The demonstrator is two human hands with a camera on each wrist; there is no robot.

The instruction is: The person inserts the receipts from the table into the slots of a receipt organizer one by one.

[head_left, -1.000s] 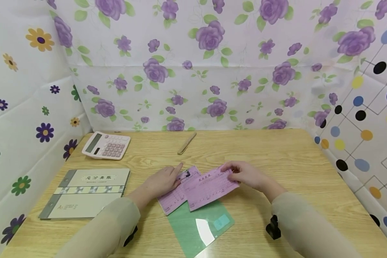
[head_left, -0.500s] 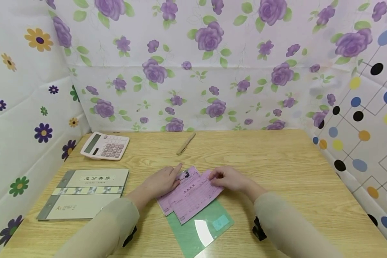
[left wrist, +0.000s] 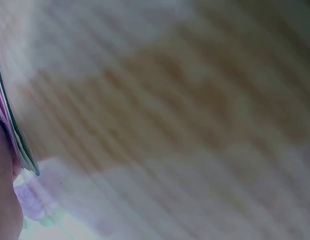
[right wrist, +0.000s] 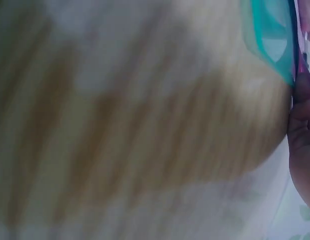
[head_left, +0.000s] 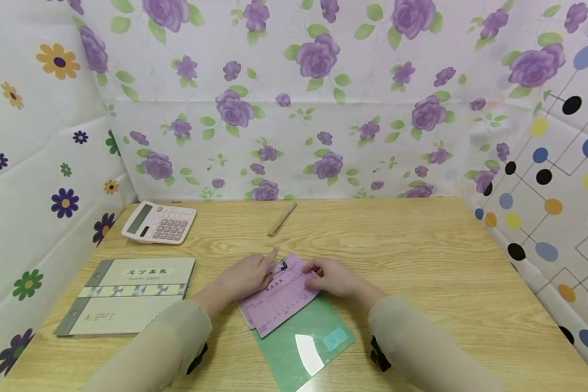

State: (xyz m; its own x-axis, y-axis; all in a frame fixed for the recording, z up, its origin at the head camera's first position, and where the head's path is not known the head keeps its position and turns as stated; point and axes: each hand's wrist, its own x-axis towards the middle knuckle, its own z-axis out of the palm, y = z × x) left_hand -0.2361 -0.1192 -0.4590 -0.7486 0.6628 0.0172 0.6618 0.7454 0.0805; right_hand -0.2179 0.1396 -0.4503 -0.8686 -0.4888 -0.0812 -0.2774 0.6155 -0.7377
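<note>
My left hand (head_left: pixel 245 277) grips the upper left side of a stack of pink printed slips (head_left: pixel 247 316), its index finger stretched along the top and its thumb over the paper. A black clip (head_left: pixel 285 265) shows at the slips' top edge. With thumb and fingers my right hand (head_left: pixel 333 276) pinches the right end of the top pink slip (head_left: pixel 286 302), which overlaps the stack. Under the slips lies a green translucent folder (head_left: pixel 294 348), with a pale blue label at its right corner. In the right wrist view the folder (right wrist: pixel 272 40) stands beside the hand (right wrist: pixel 302 135).
On the wooden table (head_left: pixel 421 261) a grey and cream ledger (head_left: pixel 132 296) lies at the left. Behind it sits a pink and white calculator (head_left: pixel 160 223). A beige pen (head_left: pixel 281 219) lies at the back middle. Patterned cloths (head_left: pixel 294 136) hang around the table.
My right hand has moved left, bringing the top pink slip over the stack so that the two nearly line up. The left hand has stayed in place.
</note>
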